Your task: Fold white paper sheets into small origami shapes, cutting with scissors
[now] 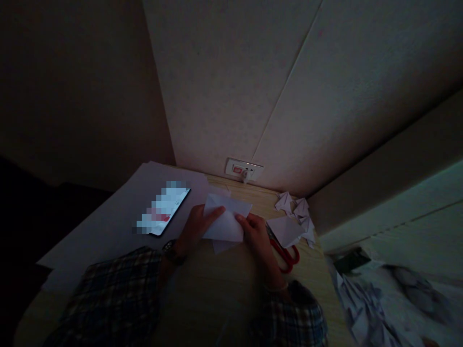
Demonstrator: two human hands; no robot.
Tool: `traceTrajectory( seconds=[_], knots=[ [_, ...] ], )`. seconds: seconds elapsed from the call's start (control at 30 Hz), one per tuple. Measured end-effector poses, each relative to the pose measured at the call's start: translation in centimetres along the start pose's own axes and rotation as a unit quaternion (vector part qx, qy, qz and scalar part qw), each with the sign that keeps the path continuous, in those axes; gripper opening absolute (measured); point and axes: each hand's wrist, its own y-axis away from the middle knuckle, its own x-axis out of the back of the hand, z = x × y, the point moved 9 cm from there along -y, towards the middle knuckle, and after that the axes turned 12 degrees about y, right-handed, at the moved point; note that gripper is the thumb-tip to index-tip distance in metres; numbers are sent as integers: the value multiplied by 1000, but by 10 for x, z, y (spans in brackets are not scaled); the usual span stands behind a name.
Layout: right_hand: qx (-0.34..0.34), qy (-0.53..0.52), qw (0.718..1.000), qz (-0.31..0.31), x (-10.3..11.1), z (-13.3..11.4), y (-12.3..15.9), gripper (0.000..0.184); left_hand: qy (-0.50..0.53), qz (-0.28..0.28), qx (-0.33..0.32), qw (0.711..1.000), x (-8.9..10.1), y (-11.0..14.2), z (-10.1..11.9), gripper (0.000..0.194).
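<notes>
Both hands hold a white sheet of paper (pixel 226 224) just over the table, its outline roughly rectangular. My left hand (pixel 197 224) grips its left side, thumb on top and fingers hidden beneath. At the right edge, my right hand (pixel 256 232) pinches the sheet between thumb and fingers. Another piece of white paper (pixel 222 246) pokes out below it. To the right of my right hand lie red-handled scissors (pixel 289 260), their blades partly under a loose piece of white paper (pixel 285 230).
A lit phone (pixel 166 212) rests on a stack of large white sheets (pixel 104 231) at left. Several folded paper shapes (pixel 301 208) lie at the table's right corner. A wall socket (pixel 243 169) holds a plug. More folded papers (pixel 361 303) are heaped lower right, beyond the table edge.
</notes>
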Motion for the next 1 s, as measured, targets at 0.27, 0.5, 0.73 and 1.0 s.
traceTrajectory(
  seconds=[0.27,0.5,0.73,1.0],
  knots=[
    [11,-50,999,-13,-1,2,-2,27,53,20,-23,998,6,-3,0,43],
    [23,25,999,-10,2,7,-6,19,78,58,-41,994,17,-4,4,43],
    [33,29,999,21,13,0,-4,22,53,18,-65,996,12,-5,15,31],
    [17,-32,997,73,22,3,-3,24,55,-125,-6,991,-17,-5,-2,28]
  ],
)
